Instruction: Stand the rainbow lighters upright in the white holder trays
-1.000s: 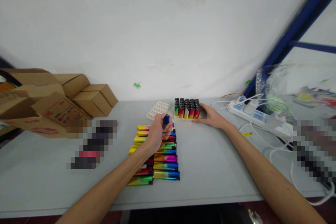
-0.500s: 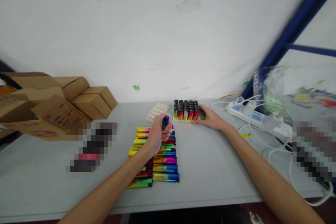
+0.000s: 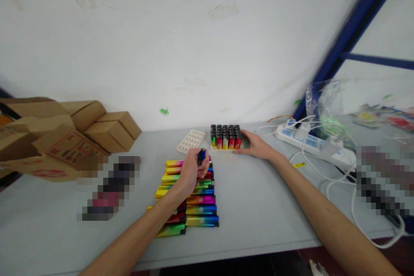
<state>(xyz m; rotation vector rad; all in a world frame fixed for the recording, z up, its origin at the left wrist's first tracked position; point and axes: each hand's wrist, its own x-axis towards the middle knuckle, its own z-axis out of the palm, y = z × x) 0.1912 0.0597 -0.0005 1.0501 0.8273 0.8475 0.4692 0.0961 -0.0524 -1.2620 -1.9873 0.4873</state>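
Observation:
My left hand (image 3: 190, 171) is closed around a blue lighter (image 3: 201, 155), held upright above two rows of rainbow-coloured lighters (image 3: 198, 200) lying flat on the grey table (image 3: 258, 207). My right hand (image 3: 255, 145) rests flat against the right side of a tray of upright lighters (image 3: 225, 136) with black tops. An empty white moulded tray (image 3: 191, 140) lies just left of the full one.
Cardboard boxes (image 3: 80, 131) are stacked at the left against the white wall. A white power strip (image 3: 310, 143) with cables and a clear plastic bag (image 3: 330, 103) sit at the right. A blue metal frame (image 3: 349, 34) rises at the right.
My left hand with the blue lighter has sunk slightly toward the flat lighters. My right hand stays at the tray. The view has shifted a little.

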